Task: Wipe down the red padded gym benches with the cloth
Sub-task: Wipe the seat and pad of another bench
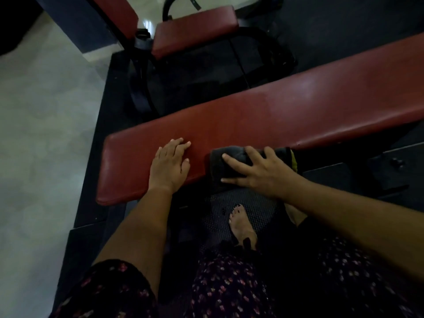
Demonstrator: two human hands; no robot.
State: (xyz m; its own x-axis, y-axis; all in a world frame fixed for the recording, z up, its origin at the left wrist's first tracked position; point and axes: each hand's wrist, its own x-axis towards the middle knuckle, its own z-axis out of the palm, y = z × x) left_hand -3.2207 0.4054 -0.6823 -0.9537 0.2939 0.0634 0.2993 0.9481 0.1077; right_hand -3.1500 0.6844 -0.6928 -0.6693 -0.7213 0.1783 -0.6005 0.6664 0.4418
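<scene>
While left hand (169, 165) lies flat on bench (298, 106), splayed right hand (260, 172) presses cloth (231, 153).

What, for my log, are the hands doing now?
Left hand: open, flat on the red bench.
Right hand: open, pressing the cloth onto it.

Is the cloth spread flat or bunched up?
Bunched: the cloth lies in thick folds under the right hand, on the near edge of the bench.

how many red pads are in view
3: the long pad nearest, a smaller seat pad beyond it, a backrest pad top left, cut by the frame; others may be hidden.
</scene>
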